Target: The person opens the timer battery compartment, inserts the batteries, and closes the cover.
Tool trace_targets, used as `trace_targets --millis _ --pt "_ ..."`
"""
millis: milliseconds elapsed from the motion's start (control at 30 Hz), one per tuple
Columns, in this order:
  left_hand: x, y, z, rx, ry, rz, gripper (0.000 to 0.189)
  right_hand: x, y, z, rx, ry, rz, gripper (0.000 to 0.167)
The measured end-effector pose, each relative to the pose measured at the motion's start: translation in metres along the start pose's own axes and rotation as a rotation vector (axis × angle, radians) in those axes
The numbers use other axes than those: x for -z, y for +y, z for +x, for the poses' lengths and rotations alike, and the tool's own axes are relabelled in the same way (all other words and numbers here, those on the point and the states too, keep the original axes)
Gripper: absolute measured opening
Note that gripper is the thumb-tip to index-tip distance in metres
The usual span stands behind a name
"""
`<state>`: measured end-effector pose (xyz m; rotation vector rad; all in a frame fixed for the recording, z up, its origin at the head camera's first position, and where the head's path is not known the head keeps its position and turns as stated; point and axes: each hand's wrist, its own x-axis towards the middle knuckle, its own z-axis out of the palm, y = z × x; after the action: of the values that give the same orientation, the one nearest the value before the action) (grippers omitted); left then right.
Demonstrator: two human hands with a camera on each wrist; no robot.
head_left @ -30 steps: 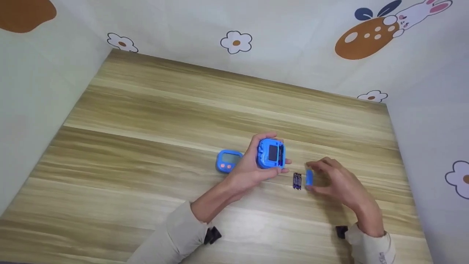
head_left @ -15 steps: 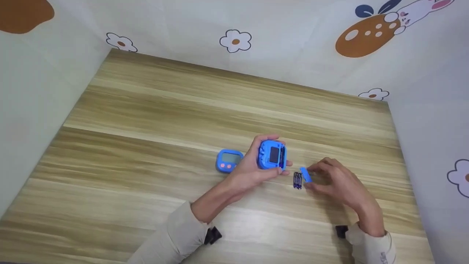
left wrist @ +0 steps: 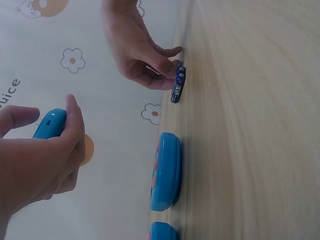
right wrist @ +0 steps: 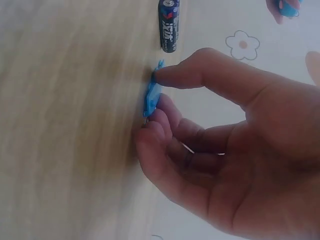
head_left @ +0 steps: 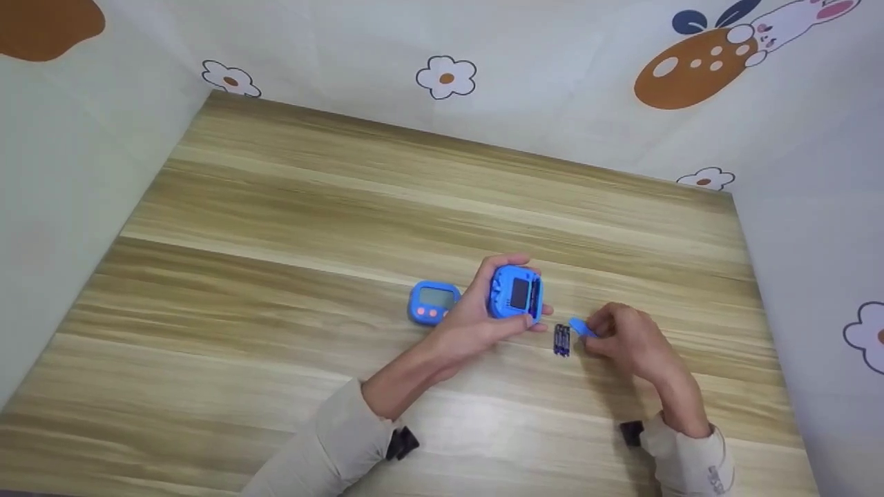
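Observation:
In the head view my left hand holds a blue digital timer, back side up. A black rectangle shows on its back, and the battery slot along its right side is uncovered. My right hand pinches a small blue battery cover low over the table. In the right wrist view the thumb lies on the battery cover and fingertips are at its lower end. Dark blue batteries lie side by side just left of the cover.
Another blue timer with a screen and pink buttons lies face up, partly behind my left hand. A further blue timer shows at the left wrist view's bottom edge. Patterned white walls border the wooden table.
The battery cover has turned from standing lengthwise to lying slantwise, and my right fingers have drawn closer together on it. My left hand with the timer has barely moved.

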<state>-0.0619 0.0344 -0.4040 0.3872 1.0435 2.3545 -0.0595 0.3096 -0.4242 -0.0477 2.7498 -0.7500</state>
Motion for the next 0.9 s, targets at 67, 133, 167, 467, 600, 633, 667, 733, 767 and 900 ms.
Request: trace_targets --millis 67,133,167,467,600,633,667,733,767,900 --pt "0.000 0.000 0.000 0.001 0.000 0.006 0.070 0.000 0.001 -0.001 -0.027 -0.004 0.004 0.020" --pt "0.001 0.000 0.000 0.004 0.002 0.017 0.070 0.001 0.002 -0.003 -0.036 -0.010 0.003 0.019" --pt "0.001 0.000 0.000 0.007 0.004 0.021 0.070 0.001 0.004 -0.004 -0.033 -0.013 0.000 0.019" --pt "0.001 -0.001 0.000 0.014 0.004 0.022 0.069 0.016 0.025 -0.005 0.367 -0.105 -0.001 0.055" --pt "0.001 -0.001 0.000 0.019 0.008 0.035 0.069 0.020 0.026 0.000 0.396 -0.169 -0.045 0.060" --pt "0.000 -0.001 0.000 0.020 0.011 0.038 0.070 0.020 0.026 0.001 0.392 -0.176 -0.049 0.059" --pt "0.000 -0.002 0.000 0.022 0.013 0.040 0.070 0.020 0.025 0.002 0.387 -0.180 -0.052 0.059" --pt "0.000 -0.002 0.001 0.024 0.016 0.040 0.070 0.020 0.023 0.004 0.385 -0.178 -0.081 0.057" --pt "0.000 -0.002 0.001 0.023 0.016 0.040 0.070 0.020 0.022 0.004 0.382 -0.177 -0.095 0.056" --pt "0.000 -0.003 0.001 0.029 0.018 0.047 0.070 0.019 0.019 0.006 0.362 -0.192 -0.137 0.056"
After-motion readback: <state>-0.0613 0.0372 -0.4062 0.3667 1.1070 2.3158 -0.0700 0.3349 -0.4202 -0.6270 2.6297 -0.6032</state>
